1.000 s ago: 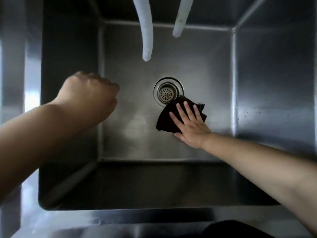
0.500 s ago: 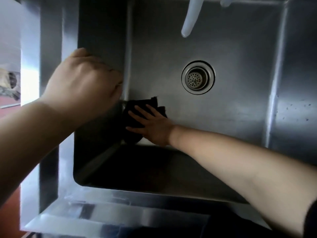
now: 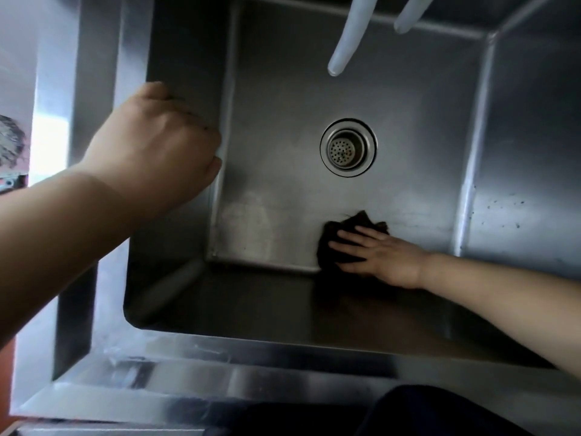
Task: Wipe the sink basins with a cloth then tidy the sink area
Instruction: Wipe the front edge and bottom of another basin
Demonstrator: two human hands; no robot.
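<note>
Stainless steel forms the whole sink basin (image 3: 283, 99), a deep square well with steep walls on all four sides and sharp seams where the walls meet the floor. The right hand (image 3: 382, 254) lies flat with its fingers spread, pressing a dark cloth (image 3: 338, 237) onto the basin floor near the near wall, right of centre; it presses on the cloth rather than gripping it. The cloth sits near the round drain strainer (image 3: 348, 147), on its near side, with bare floor between them. Open floor stretches left of the cloth to the near-left corner. The left hand (image 3: 157, 146) is curled into a loose fist, held over the basin's left wall by the rim (image 3: 103, 73); whether it holds anything cannot be told. Two pale hoses (image 3: 345, 42) hang over the far side, their ends well above the floor. No readable writing or brand shows anywhere.
</note>
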